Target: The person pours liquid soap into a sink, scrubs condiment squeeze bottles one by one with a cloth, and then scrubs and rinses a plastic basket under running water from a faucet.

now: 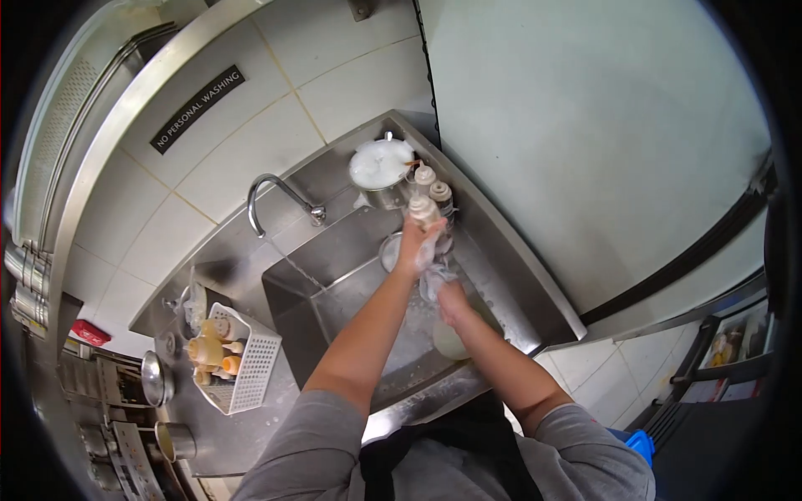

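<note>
Over the steel sink (376, 334), my left hand (413, 246) is closed around a squeeze bottle with a pale nozzle cap (423, 208). Just below and to the right, my right hand (452, 301) grips a wet, whitish cloth or sponge (434, 280), whose exact kind I cannot make out. It lies against the lower part of the bottle. Two more capped bottles (424, 174) (440, 192) stand behind, beside a metal pot (388, 197) full of white foam (380, 163). A round metal dish (390, 250) is partly hidden behind my left hand.
Water runs from the curved faucet (284, 182) into the sink. On the left counter sit a white perforated basket (256, 367) holding several yellowish bottles (205, 349), a metal bowl (155, 378) and a metal pot (176, 441). A pale panel (585, 150) rises on the right.
</note>
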Tool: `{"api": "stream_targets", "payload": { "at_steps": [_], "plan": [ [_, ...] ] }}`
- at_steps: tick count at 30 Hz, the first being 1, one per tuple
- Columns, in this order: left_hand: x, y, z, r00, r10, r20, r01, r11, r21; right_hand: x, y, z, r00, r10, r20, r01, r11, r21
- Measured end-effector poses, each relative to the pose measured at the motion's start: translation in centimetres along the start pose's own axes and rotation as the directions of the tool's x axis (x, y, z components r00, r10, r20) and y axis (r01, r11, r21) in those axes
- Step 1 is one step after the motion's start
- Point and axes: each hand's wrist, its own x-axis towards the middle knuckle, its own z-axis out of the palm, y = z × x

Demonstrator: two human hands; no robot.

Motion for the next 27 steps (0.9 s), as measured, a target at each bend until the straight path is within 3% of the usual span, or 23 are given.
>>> {"api": "stream_targets", "payload": {
  "at_steps": [1, 2, 3, 4, 6, 7, 8, 10, 11, 12, 14, 16, 17, 18, 19, 20, 21, 22, 24, 25, 26, 27],
  "plan": [
    [0.9, -0.7, 1.2, 1.000, 0.003, -0.006, -0.003, 1.000, -0.015, 0.3, -2.6, 0.1, 0.998, 0.033, 0.049, -0.016, 0.949, -0.314],
    [1.8, -2.0, 2.4, 0.997, 0.060, -0.040, -0.057, 0.997, 0.060, 1.0, -4.4, -0.1, 0.993, 0.084, 0.084, -0.018, 0.802, -0.597],
    [2.3, -3.0, 3.3, 0.991, 0.112, -0.070, -0.101, 0.985, 0.138, 4.6, -2.4, -2.2, 0.977, 0.026, 0.213, 0.106, 0.804, -0.586],
    [2.5, -3.5, 3.7, 0.992, 0.103, -0.079, -0.092, 0.987, 0.131, 5.7, -3.1, -2.6, 0.976, 0.037, 0.212, 0.099, 0.798, -0.595],
    [2.8, -4.1, 3.7, 0.996, -0.057, -0.072, 0.077, 0.949, 0.307, 7.2, -4.4, -2.6, 0.956, -0.035, 0.291, 0.281, 0.399, -0.873],
    [1.6, -3.6, 3.9, 0.984, 0.084, -0.159, -0.029, 0.947, 0.319, 7.4, -4.3, -2.6, 0.932, -0.051, 0.360, 0.319, 0.591, -0.741],
    [0.2, -3.0, 3.1, 0.981, 0.075, -0.181, -0.013, 0.947, 0.321, 7.3, -4.0, -2.4, 0.927, -0.032, 0.374, 0.320, 0.590, -0.742],
    [-3.5, -2.4, 0.1, 0.977, 0.053, -0.205, 0.017, 0.946, 0.323, 6.5, -2.7, -1.4, 0.944, -0.248, 0.218, 0.329, 0.640, -0.695],
    [-6.2, -0.6, -1.7, 0.972, -0.026, -0.235, 0.124, 0.904, 0.409, 7.4, 0.1, -1.5, 0.919, -0.356, 0.171, 0.371, 0.628, -0.684],
    [-9.3, 0.8, -3.7, 0.955, -0.105, -0.279, 0.234, 0.843, 0.484, 7.4, 0.5, -0.1, 0.922, -0.319, 0.218, 0.378, 0.628, -0.680],
    [-16.7, -1.3, -8.8, 0.927, -0.069, -0.370, 0.307, 0.707, 0.637, 6.6, -0.6, 4.7, 0.889, -0.375, 0.263, 0.442, 0.553, -0.706],
    [-24.0, -2.6, -14.6, 0.928, 0.266, -0.262, 0.037, 0.632, 0.774, 8.7, -2.4, 10.1, 0.719, -0.557, 0.416, 0.659, 0.354, -0.664],
    [-27.5, -3.0, -17.1, 0.897, 0.309, -0.318, 0.022, 0.685, 0.728, 9.5, -4.7, 13.2, 0.707, -0.538, 0.459, 0.683, 0.352, -0.640],
    [-30.7, -2.7, -19.6, 0.861, 0.350, -0.369, -0.008, 0.734, 0.679, 12.9, -4.8, 14.8, 0.563, -0.608, 0.560, 0.734, 0.056, -0.677],
    [-33.5, -1.6, -22.0, 0.845, 0.366, -0.390, 0.120, 0.582, 0.805, 16.2, -4.6, 15.8, 0.286, -0.726, 0.625, 0.746, -0.241, -0.621],
    [-35.8, -0.4, -23.8, 0.829, 0.384, -0.407, 0.246, 0.403, 0.882, 19.8, -4.8, 16.4, 0.479, -0.564, 0.672, 0.608, -0.339, -0.718],
    [-37.0, 1.3, -24.8, 0.723, 0.440, -0.533, 0.417, 0.337, 0.844, 23.3, -5.0, 16.9, 0.641, -0.365, 0.675, 0.483, -0.491, -0.725],
    [-37.9, 2.9, -25.9, 0.593, 0.502, -0.629, 0.576, 0.280, 0.768, 23.3, -6.4, 17.9, 0.797, -0.173, 0.579, 0.416, -0.538, -0.733],
    [-39.7, 4.6, -29.0, 0.377, 0.378, -0.846, 0.810, 0.309, 0.499, 25.0, -6.2, 18.4, 0.811, -0.146, 0.567, 0.392, -0.584, -0.711],
    [-40.5, 4.2, -30.8, 0.320, 0.340, -0.884, 0.792, 0.416, 0.447, 24.9, -6.2, 19.0, 0.853, -0.155, 0.497, 0.323, -0.591, -0.739],
    [-41.0, 3.1, -32.6, 0.268, 0.295, -0.917, 0.761, 0.519, 0.390, 24.9, -6.5, 19.4, 0.837, -0.106, 0.537, 0.357, -0.638, -0.682],
    [-41.2, 2.1, -34.3, 0.309, 0.146, -0.940, 0.739, 0.585, 0.334, 26.2, -6.4, 19.5, 0.852, -0.117, 0.510, 0.342, -0.613, -0.712]
  ]
}}
